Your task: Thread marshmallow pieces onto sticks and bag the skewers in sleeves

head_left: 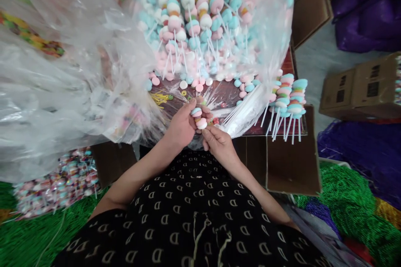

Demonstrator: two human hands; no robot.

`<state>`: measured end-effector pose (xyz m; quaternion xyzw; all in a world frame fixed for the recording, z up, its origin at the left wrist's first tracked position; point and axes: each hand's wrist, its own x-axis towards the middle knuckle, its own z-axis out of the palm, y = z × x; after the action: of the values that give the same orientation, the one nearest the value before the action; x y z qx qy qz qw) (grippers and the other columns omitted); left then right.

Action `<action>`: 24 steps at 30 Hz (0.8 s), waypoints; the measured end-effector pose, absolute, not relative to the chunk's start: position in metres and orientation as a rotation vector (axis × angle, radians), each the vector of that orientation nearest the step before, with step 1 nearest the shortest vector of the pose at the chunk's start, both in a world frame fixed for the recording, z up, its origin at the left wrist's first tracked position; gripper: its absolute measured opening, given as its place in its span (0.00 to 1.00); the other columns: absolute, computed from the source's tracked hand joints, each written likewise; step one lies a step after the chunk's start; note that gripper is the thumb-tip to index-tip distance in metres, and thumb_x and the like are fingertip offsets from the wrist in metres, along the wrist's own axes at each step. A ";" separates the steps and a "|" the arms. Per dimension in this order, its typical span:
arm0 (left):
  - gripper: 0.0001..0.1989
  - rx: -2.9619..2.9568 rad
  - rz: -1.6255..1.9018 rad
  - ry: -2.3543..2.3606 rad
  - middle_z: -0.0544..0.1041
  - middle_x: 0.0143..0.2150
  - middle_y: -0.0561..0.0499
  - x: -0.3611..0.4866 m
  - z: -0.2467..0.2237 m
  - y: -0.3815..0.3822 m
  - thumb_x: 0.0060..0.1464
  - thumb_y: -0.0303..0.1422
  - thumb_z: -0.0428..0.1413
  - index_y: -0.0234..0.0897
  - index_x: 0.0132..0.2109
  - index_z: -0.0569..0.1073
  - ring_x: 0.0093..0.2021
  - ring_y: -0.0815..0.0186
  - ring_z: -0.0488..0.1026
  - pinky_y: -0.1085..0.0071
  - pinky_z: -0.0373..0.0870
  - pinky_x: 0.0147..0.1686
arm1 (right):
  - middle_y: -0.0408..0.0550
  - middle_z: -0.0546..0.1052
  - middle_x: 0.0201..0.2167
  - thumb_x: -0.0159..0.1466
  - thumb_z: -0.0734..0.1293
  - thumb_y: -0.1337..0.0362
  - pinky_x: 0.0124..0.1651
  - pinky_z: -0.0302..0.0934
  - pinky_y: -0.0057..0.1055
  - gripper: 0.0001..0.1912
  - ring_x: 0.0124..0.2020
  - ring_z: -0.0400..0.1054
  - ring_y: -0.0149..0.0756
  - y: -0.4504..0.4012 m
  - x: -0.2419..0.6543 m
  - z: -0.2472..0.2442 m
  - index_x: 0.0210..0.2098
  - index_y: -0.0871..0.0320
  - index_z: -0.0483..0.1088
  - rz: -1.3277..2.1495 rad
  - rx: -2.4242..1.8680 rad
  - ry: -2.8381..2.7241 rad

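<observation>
Close in front of my body, a short candy stack (199,118) in blue, pink, brown and white sits between my hands. The fingers of my left hand (185,122) are wrapped round its side and upper part. My right hand (217,141) pinches at its lower end, just under the white piece; whatever stick is there is hidden by the fingers. Just beyond my hands, loose pink, white and blue candies (199,86) lie on the dark red table (175,86). White sticks (239,106) lie in clear plastic to the right of my hands.
Many finished candy skewers (188,0) rest on a big plastic bag at the back. More skewers (293,96) stick out over the table's right edge. Clear plastic (62,83) covers the left side. Open cardboard boxes (293,160) and green tinsel (351,192) are below right.
</observation>
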<state>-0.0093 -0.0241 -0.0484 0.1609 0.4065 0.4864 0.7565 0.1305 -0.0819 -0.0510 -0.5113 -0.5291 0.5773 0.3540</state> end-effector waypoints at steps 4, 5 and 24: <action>0.15 0.406 1.128 0.913 0.77 0.30 0.53 0.004 -0.044 -0.031 0.70 0.45 0.54 0.42 0.37 0.69 0.37 0.64 0.82 0.65 0.80 0.39 | 0.36 0.65 0.16 0.72 0.63 0.35 0.29 0.57 0.31 0.29 0.18 0.57 0.30 -0.083 0.127 -0.053 0.29 0.52 0.68 1.454 -1.326 -1.351; 0.16 0.439 1.154 0.934 0.76 0.30 0.53 0.006 -0.044 -0.033 0.69 0.46 0.55 0.42 0.36 0.68 0.37 0.64 0.81 0.65 0.80 0.39 | 0.36 0.64 0.16 0.72 0.63 0.36 0.28 0.57 0.32 0.29 0.19 0.56 0.31 -0.083 0.125 -0.053 0.29 0.52 0.68 1.424 -1.332 -1.349; 0.14 1.975 0.781 1.814 0.83 0.53 0.42 -0.071 -0.064 0.029 0.68 0.33 0.55 0.39 0.56 0.81 0.57 0.52 0.79 0.57 0.73 0.61 | 0.36 0.70 0.21 0.59 0.79 0.44 0.18 0.39 0.26 0.22 0.16 0.47 0.22 -0.048 0.148 -0.046 0.29 0.55 0.72 1.387 -1.219 -0.796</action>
<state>-0.0705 0.0288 -0.0638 0.6965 0.6395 0.2755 0.1733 0.1485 -0.0479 -0.0457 -0.5120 -0.3341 0.5824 0.5358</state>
